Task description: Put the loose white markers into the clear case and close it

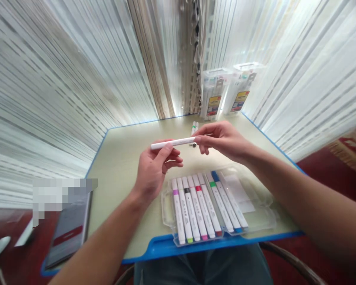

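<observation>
A white marker (178,142) is held level above the table between both hands. My left hand (157,166) pinches its left part between thumb and fingers. With thumb and forefinger, my right hand (219,138) grips the marker's right end, hiding that tip. Below them lies an open clear plastic case (267,219) with several white markers (194,209) in a row, banded purple, black, red and other colours. Toward its right side are markers with green and blue bands (222,202). Behind my right hand lie two more white markers (194,127), partly hidden, one with a green band.
Two clear packages (213,97) with yellow and red labels stand at the table's back right. A dark tablet-like device (68,233) lies at the left edge. The pale table (118,158) has a blue rim, with striped string curtains (77,71) around it.
</observation>
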The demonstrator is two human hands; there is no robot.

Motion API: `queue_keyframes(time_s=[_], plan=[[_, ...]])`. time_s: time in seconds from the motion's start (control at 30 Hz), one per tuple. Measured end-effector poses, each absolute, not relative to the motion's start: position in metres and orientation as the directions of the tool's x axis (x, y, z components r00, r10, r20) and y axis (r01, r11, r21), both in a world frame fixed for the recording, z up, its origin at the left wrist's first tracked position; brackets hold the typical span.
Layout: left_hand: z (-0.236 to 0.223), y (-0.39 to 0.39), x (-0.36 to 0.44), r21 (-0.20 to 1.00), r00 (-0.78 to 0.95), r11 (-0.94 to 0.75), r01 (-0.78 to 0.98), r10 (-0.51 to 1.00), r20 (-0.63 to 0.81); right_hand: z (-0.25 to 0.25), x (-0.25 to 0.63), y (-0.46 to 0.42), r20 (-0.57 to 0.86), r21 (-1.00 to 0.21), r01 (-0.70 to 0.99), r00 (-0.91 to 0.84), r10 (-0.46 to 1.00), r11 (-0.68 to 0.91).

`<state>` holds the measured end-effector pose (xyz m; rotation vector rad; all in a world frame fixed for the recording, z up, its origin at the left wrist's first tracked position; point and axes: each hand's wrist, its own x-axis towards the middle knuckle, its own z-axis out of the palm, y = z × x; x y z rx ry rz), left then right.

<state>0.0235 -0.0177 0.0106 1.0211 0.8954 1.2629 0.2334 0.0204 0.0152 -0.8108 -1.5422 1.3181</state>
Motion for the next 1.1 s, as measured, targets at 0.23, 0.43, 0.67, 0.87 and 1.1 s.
queue_keyframes(time_s=[0.23,0.43,0.67,0.87,1.1], plan=[[0.009,-0.015,0.019,0.922,0.006,-0.051,-0.385,0.998,0.058,0.013,0.237,0.025,0.153,-0.967,-0.241,-0.32,0.935,0.075],[0.011,-0.014,0.018,0.898,-0.027,-0.103,-0.427,0.994,0.102,0.014,0.236,0.023,0.136,-0.959,-0.279,-0.334,0.933,0.04],[0.011,-0.014,0.017,0.899,-0.099,-0.19,-0.394,0.981,0.164,0.011,0.234,0.026,0.189,-0.928,-0.366,-0.313,0.931,0.066],[0.009,-0.01,0.015,0.89,-0.176,-0.22,-0.4,0.971,0.161,0.006,0.23,0.028,0.207,-0.921,-0.379,-0.289,0.935,0.087],[0.008,-0.007,0.013,0.871,-0.164,-0.208,-0.444,0.975,0.149,0.008,0.231,0.028,0.194,-0.925,-0.369,-0.251,0.948,0.091]])
